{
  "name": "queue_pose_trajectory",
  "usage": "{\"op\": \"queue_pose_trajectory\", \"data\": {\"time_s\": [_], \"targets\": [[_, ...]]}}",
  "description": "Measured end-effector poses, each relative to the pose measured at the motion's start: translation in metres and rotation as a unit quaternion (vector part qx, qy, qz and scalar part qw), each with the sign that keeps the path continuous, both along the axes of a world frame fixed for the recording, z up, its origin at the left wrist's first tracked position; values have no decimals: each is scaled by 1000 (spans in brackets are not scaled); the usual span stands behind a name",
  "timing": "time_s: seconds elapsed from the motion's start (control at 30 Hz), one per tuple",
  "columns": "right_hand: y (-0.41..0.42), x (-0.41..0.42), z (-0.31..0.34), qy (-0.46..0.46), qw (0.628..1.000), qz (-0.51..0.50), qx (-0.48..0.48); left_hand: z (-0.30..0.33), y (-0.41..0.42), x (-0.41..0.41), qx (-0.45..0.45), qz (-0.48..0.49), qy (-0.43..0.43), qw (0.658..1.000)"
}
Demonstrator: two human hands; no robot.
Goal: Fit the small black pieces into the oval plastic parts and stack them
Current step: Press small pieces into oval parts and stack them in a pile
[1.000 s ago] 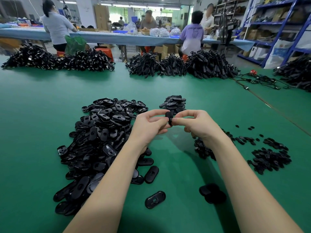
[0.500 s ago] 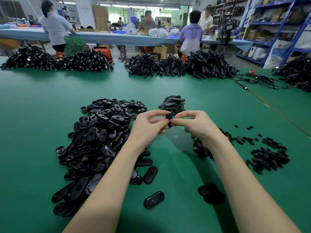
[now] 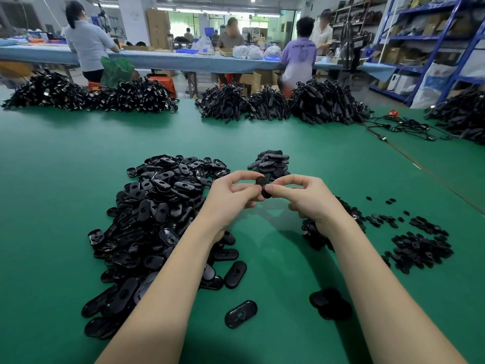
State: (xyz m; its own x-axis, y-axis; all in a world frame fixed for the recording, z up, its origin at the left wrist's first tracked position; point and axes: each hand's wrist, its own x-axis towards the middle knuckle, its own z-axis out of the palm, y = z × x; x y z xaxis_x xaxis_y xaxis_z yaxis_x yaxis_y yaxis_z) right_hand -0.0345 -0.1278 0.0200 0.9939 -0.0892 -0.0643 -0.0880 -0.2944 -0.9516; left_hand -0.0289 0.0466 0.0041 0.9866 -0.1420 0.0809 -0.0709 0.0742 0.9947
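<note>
Right now we hold one oval plastic part (image 3: 263,187) up above the green worktop (image 3: 288,264), its long axis running roughly up and down, top leaning slightly left. Our left hand (image 3: 231,197) and right hand (image 3: 305,197) both pinch it between thumb and forefinger, knuckles raised, forearms converging from below. Beneath our left forearm lies the big heap of oval parts (image 3: 154,219); small black pieces (image 3: 417,245) lie scattered at right.

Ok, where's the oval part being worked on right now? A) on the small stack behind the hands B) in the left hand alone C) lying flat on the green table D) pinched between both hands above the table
D: the left hand and right hand both pinch the oval part in the air above the green table.
</note>
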Motion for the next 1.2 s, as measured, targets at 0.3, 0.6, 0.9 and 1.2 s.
{"op": "queue_pose_trajectory", "data": {"time_s": [0.3,0.6,0.9,1.2], "targets": [[-2,2,-3,-7,998,51,40,8,1,-4,-100,-38,89,990],[-2,1,-3,29,990,84,114,8,9,-3,-139,-67,118,981],[-1,3,2,-18,996,81,40,8,5,-5,-138,-41,108,984],[0,3,2,-39,997,63,-6,0,4,-1,-72,-28,64,995]]}}
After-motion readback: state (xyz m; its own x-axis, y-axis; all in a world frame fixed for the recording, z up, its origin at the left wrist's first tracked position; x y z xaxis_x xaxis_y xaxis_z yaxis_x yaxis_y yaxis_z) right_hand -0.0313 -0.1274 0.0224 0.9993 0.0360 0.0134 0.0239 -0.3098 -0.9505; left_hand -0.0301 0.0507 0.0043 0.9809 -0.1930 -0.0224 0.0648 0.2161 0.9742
